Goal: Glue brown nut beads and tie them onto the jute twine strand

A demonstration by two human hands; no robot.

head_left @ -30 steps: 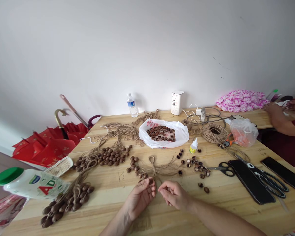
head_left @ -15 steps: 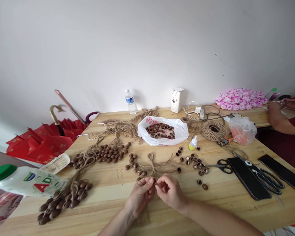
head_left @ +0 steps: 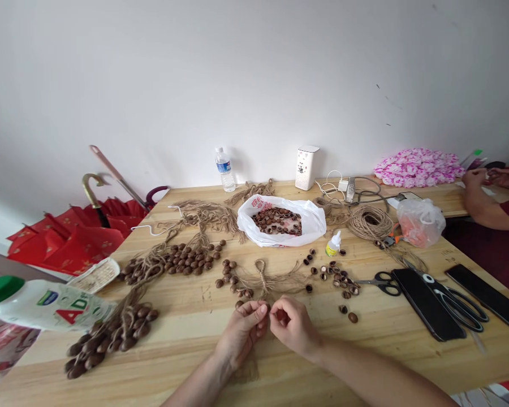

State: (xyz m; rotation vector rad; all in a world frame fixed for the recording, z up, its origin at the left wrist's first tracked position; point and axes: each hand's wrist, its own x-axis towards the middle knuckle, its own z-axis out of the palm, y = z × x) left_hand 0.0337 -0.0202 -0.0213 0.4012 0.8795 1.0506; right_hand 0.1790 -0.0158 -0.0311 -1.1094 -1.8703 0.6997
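Observation:
My left hand point(head_left: 244, 332) is closed in a pinch at the near middle of the table, on a brown nut shell point(head_left: 267, 307) that is mostly hidden by the fingers. Close against it, my right hand point(head_left: 294, 327) has thumb and forefinger pressed together; what they hold is too small to make out. Just beyond both hands lies a looped bundle of twine point(head_left: 261, 277), its strands spread to either side. Brown nut shells point(head_left: 229, 274) sit at its left ends. Open half shells point(head_left: 337, 277) are scattered to the right, near a small glue bottle point(head_left: 333, 244).
A white plastic bag point(head_left: 280, 240) of shells stands beyond the twine. Finished-looking shell bunches point(head_left: 114, 333) and a white bottle point(head_left: 55, 305) are at left. Scissors point(head_left: 458, 302), a black phone point(head_left: 426, 305) and a twine coil point(head_left: 370, 223) lie right. A co-worker's arm point(head_left: 487, 206) is far right.
The view has shifted slightly. My right fingers have curled closer together and moved up a little beside the left fingertips. The left hand keeps its pinch.

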